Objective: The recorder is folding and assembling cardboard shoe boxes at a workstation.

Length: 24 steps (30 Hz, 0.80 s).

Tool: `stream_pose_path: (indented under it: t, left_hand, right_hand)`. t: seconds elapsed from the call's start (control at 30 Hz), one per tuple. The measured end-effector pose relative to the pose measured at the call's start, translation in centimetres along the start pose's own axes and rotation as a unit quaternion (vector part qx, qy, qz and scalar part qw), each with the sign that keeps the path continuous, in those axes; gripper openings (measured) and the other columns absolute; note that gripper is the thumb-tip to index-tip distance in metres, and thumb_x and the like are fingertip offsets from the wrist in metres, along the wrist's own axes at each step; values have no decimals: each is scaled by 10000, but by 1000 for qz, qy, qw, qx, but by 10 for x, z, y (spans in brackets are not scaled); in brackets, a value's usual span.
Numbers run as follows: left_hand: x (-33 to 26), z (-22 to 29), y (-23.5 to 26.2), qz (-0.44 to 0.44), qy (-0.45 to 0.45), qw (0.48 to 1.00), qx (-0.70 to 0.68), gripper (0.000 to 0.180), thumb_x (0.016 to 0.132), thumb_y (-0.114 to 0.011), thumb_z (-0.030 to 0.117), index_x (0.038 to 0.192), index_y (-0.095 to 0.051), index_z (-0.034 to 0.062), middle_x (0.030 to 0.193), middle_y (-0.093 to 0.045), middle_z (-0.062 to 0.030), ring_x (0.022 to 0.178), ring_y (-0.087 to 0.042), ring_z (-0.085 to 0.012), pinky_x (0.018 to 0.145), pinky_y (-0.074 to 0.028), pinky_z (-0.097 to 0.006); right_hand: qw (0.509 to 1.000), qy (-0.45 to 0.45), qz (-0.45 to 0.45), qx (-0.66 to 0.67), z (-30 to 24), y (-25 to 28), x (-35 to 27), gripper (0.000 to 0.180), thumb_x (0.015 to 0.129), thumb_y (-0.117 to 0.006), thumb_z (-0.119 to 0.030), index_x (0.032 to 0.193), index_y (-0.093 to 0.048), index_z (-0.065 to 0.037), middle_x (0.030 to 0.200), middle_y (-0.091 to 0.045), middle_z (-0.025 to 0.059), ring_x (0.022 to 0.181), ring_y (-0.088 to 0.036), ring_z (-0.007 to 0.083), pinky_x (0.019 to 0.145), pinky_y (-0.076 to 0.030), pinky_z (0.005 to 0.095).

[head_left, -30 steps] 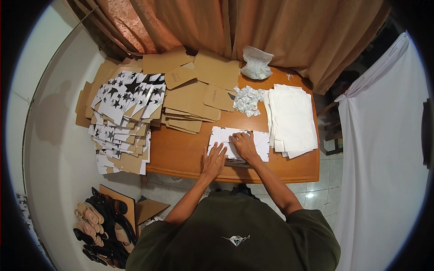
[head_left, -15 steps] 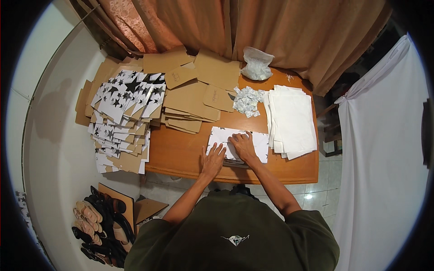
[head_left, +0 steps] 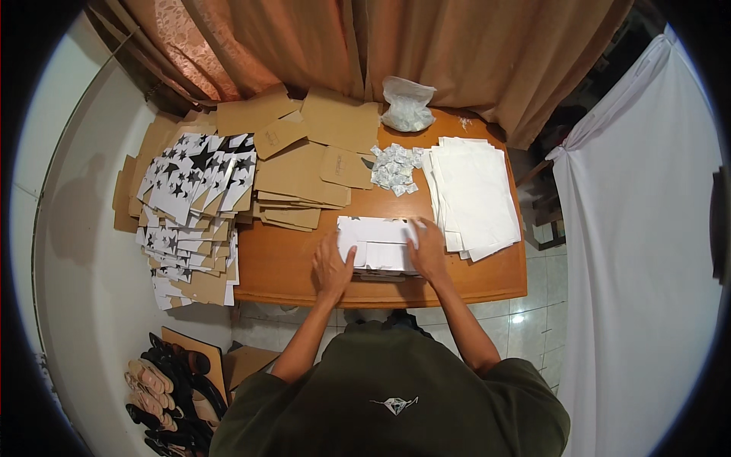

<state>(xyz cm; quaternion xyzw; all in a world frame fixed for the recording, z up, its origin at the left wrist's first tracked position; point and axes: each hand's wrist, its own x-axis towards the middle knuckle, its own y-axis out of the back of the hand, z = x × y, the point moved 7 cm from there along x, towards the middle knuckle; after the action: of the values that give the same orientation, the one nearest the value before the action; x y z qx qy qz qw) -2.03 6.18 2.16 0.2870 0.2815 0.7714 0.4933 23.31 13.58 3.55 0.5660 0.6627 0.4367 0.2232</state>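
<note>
Around the hands: a stack of plain white sheets (head_left: 476, 194) lies just right of the work, a scatter of small silver-white sachets (head_left: 396, 167) sits behind it, and a clear plastic bag (head_left: 407, 103) of more of them stands at the far edge.
Cardboard: loose brown cardboard blanks (head_left: 304, 164) overlap across the back left of the desk; nothing lies between them and the hands.
Printed pile: white blanks with black stars (head_left: 194, 183) are heaped at the left end, spilling past the desk edge.
Work piece: a flat white folded carton blank (head_left: 377, 244) lies at the front middle of the desk, under both hands.
Left hand (head_left: 333, 268): flat, fingers spread, pressing the carton's near left corner (nothing gripped).
Right hand (head_left: 426, 247): flat and open, palm down on the carton's right end, close to the white sheets.
Surface: an orange-brown wooden desk (head_left: 289, 266).
Room: tan curtains (head_left: 343, 46) hang behind, a white cloth (head_left: 640, 228) hangs at the right, pale tiled floor below, and sandals (head_left: 164, 388) lie in a row at lower left.
Change: since half a second ago both hands stay pressed on the carton, almost unmoved; the piles look the same.
</note>
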Motion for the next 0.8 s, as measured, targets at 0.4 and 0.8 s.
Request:
stream_pose_path:
  t: [0.4,0.8]
  left_hand:
    - [27,2,-1,-98,89,991,19,566,880,-751,374,1313,-633,30,1214,-688,-205,1223,-530,-381,1031,-359,-594]
    - [62,78,79,65,-127,876,-460,779,896,-797,419,1430,-488,-57,1368,-543,-228,1221,-577,-352,1066,-462,-461]
  right_hand:
    - [966,-188,-6,179,50,32,-27,674,936,-709,-466,1283,-546,89,1184,-667,284,1122,-656,384,956,-505,434]
    - [851,-134,219,459,36,112,8,550,1047,-541,-464,1372,-492,-22,1301,-544,128,1190,-497,193,1020,-402,371]
